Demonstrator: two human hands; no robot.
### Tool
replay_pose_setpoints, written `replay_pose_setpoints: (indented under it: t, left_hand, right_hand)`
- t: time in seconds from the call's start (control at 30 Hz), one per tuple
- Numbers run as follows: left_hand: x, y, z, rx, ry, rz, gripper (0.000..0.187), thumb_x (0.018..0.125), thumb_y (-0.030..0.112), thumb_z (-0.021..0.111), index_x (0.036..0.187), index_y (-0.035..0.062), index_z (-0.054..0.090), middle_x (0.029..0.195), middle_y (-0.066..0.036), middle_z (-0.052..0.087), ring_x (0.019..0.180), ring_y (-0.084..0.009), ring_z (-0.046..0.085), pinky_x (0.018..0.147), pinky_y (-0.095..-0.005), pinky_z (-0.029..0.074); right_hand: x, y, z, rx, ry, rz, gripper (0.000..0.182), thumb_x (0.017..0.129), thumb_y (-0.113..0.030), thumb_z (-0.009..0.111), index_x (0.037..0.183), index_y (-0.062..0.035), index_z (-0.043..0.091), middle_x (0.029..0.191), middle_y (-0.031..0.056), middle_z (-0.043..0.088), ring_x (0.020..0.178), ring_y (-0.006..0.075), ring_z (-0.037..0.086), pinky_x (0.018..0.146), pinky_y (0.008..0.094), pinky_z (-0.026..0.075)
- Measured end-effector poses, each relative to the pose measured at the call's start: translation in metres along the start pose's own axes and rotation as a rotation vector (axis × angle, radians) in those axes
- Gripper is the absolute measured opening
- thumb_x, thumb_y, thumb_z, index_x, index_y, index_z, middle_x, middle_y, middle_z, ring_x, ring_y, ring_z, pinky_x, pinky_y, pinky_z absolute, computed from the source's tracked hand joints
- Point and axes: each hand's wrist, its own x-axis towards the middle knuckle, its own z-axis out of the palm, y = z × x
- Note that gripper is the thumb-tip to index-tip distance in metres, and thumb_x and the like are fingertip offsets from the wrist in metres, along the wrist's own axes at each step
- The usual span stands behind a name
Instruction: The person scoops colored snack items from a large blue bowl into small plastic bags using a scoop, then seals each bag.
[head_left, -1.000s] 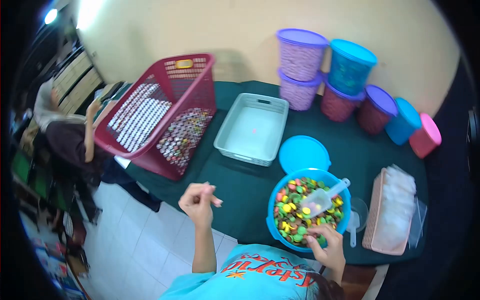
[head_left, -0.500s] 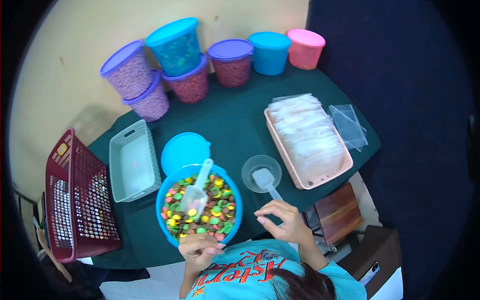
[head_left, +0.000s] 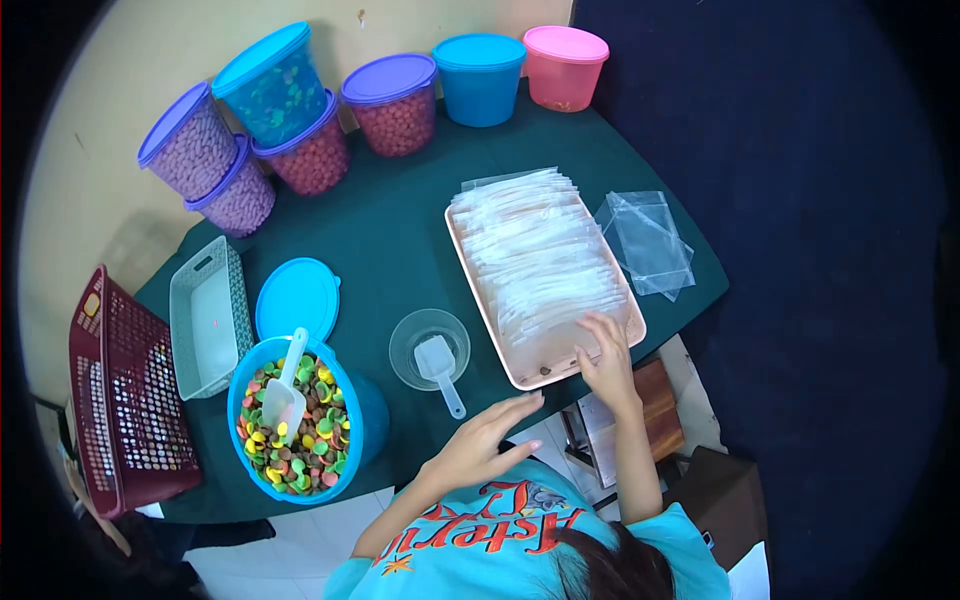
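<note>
Since half a second ago, we have lifted both hands away from the candy and swung toward the bags. Our left hand [head_left: 487, 437] now lies flat on the dark surface [head_left: 400, 215], fingers spread, holding nothing. Our right hand [head_left: 603, 357] rests fingertips-down on the near end of the stack of clear bags [head_left: 540, 265] in the pink tray [head_left: 478, 285], loosely open; we cannot tell whether it has pinched one yet. Left of us, the blue tub of coloured candies [head_left: 295, 420] sits full, a scoop [head_left: 284, 385] stuck in it, its lid [head_left: 297, 298] beside. Between tub and tray, a second scoop [head_left: 438, 362] lies in a clear dish [head_left: 430, 348]. No bag looks filled, so we judge the packing barely begun. Farther off stand lidded tubs [head_left: 390, 105]; loose bags [head_left: 645, 242] lie beside the tray.
</note>
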Motion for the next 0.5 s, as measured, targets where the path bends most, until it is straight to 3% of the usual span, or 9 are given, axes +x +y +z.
replay_pose_setpoints:
  t: [0.1,0.2,0.3,0.4,0.5]
  left_hand:
    - [0.011,-0.024,0.017,0.361,-0.089,0.005,0.067,0.081,0.033,0.055,0.129,-0.0044,0.027,0.135,-0.024,0.025,0.126,-0.0344,0.025,0.104,-0.0408,0.021]
    - [0.013,-0.034,0.026,0.42,-0.136,-0.023,0.068,0.082,0.035,0.053,0.13,-0.0053,0.026,0.136,-0.026,0.022,0.129,-0.0349,0.019,0.106,-0.0395,0.017]
    - [0.012,-0.032,0.027,0.392,-0.134,-0.063,0.069,0.082,0.036,0.053,0.13,-0.0053,0.025,0.137,-0.026,0.019,0.129,-0.0351,0.017,0.106,-0.0396,0.016]
    - [0.012,-0.03,0.028,0.394,-0.112,-0.064,0.068,0.082,0.035,0.053,0.131,-0.0024,0.025,0.137,-0.025,0.019,0.128,-0.036,0.02,0.104,-0.0428,0.02]
    - [0.009,-0.026,0.028,0.397,-0.099,-0.078,0.067,0.082,0.035,0.053,0.131,-0.0012,0.026,0.137,-0.025,0.02,0.128,-0.0359,0.021,0.104,-0.0431,0.02]
  right_hand:
    - [0.008,0.016,0.005,-0.131,0.029,-0.012,0.04,0.067,-0.003,0.06,0.106,-0.0076,0.055,0.117,0.0106,0.047,0.11,0.0301,0.038,0.095,0.0409,0.028]
    - [0.01,0.021,0.005,-0.171,0.054,-0.037,0.034,0.066,-0.005,0.062,0.099,-0.0082,0.057,0.111,0.0091,0.048,0.107,0.0293,0.04,0.093,0.0419,0.027]
    - [0.01,0.026,0.005,-0.177,0.082,0.038,0.023,0.065,-0.008,0.065,0.086,-0.0079,0.056,0.103,0.0071,0.05,0.102,0.0275,0.042,0.09,0.0412,0.027]
    - [0.012,0.028,0.001,-0.208,0.117,-0.019,0.019,0.064,-0.011,0.068,0.075,-0.0081,0.053,0.094,0.0051,0.051,0.097,0.0255,0.043,0.087,0.0402,0.028]
    - [0.016,0.028,-0.009,-0.229,0.074,-0.056,0.017,0.064,-0.013,0.068,0.073,-0.0084,0.054,0.088,0.0043,0.053,0.094,0.0235,0.044,0.088,0.0393,0.027]
